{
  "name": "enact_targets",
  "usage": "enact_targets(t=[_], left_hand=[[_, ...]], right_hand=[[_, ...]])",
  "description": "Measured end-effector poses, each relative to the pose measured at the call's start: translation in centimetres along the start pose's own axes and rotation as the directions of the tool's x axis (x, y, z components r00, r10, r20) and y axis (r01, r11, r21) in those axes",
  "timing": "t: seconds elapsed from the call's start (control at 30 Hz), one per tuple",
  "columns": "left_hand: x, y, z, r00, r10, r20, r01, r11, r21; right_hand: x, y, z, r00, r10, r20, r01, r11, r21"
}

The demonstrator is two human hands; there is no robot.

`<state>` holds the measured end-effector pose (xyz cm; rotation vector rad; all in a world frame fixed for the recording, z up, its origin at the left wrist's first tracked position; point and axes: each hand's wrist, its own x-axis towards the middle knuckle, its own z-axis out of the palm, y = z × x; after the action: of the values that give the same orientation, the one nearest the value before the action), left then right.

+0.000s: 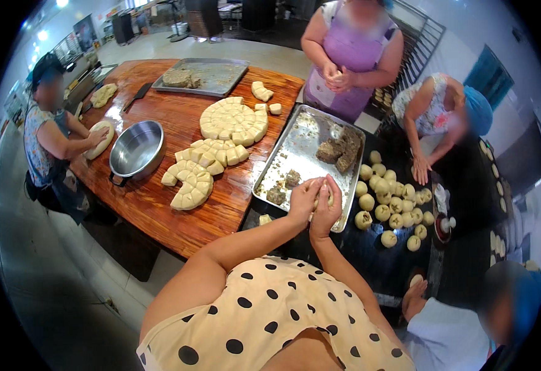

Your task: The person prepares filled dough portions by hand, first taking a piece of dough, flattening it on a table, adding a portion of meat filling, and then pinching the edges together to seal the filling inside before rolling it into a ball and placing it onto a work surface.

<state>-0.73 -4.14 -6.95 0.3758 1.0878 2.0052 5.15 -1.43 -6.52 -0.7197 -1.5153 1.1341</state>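
Note:
Over the near end of a metal tray, my left hand and my right hand are cupped together. Their fingers close around a piece of pale dough, most of it hidden by the hands. Just left of my hands, small clumps of brown crumbly filling lie on the tray. A larger mound of the same filling sits toward its far right. Filled dough balls, several with pinched tops, cover the dark table to the right. A small dough piece rests by the tray's near left corner.
Cut dough pieces cover part of the wooden table, with a metal bowl, a scraper and another tray. Co-workers stand at the left, across the tray, and at the right. A small stamp stands right of the balls.

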Motion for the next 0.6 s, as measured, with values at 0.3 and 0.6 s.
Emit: enact_targets(t=[0.3,0.6], left_hand=[[1.7,4.1,3.1,0.965,-0.19,0.181,0.178,0.981,0.08],[-3.7,2.9,5.9,0.967,0.037,0.252,-0.079,0.984,0.158]], right_hand=[[3.2,-4.2,-3.6,0.998,0.07,-0.002,-0.065,0.945,0.321],[1.2,-5.6,-3.4,0.953,-0.217,-0.212,0.226,0.974,0.018]])
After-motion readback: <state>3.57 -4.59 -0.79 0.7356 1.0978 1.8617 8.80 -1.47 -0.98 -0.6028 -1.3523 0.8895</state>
